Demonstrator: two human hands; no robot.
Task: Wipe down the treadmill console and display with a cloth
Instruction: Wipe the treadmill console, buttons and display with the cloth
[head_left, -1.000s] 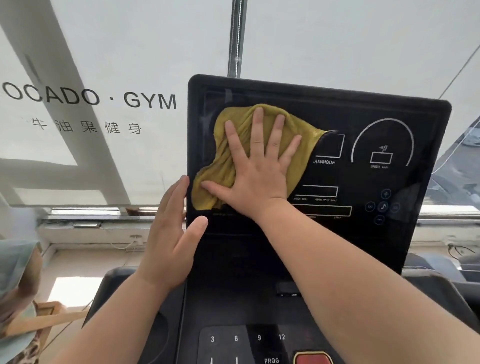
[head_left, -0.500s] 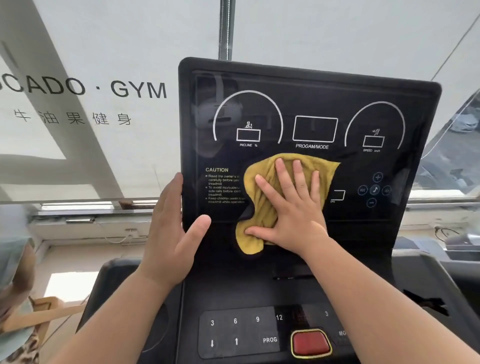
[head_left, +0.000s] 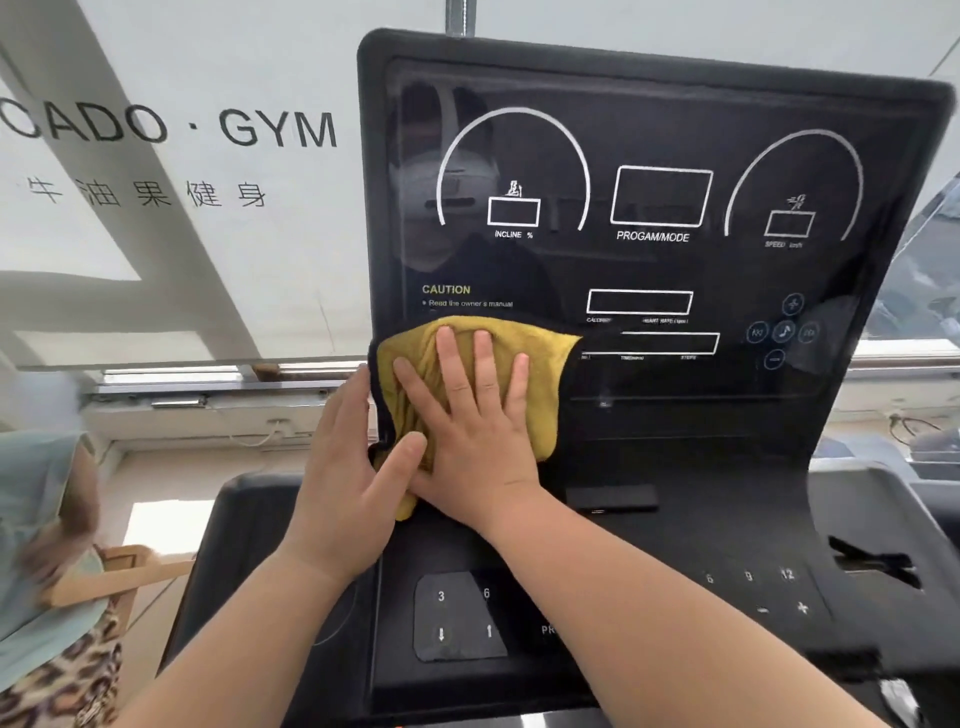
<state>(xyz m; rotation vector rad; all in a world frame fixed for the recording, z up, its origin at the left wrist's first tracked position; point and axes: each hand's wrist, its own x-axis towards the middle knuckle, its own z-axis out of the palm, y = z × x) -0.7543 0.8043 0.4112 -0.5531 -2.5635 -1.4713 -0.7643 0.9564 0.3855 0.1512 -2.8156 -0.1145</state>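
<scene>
Right hand (head_left: 478, 431) lies flat on the yellow cloth (head_left: 545, 374), fingers (head_left: 485, 364) straight & a bit spread, pressing it to the btm-left corner of the display (head_left: 727, 270). Half a sec ago the cloth was lower-centre, under the mode box (head_left: 661, 196). A sec ago it was up top-left, over the incline dial (head_left: 514, 166). So the stroke went down, then swept back left. The cloth now hides most of the caution text (head_left: 447, 289), w/ its left edge lapping over the display's frame. Left hand (head_left: 343, 467) has barely shifted: fingers straight along the display's left side edge, thumb out front, now touching the cloth & the right thumb. It braces, grips nothing.

For the task, as I read it: the left half of the display looks covered, top to btm. The speed dial (head_left: 795, 182) & round buttons (head_left: 784, 330) on the right get no pass in these frames. Nor does the lower console (head_left: 727, 519) w/ its keypad (head_left: 457, 613). Prob. under halfway. Next move likely a sweep rightwards along the btm row, going light near the buttons.
</scene>
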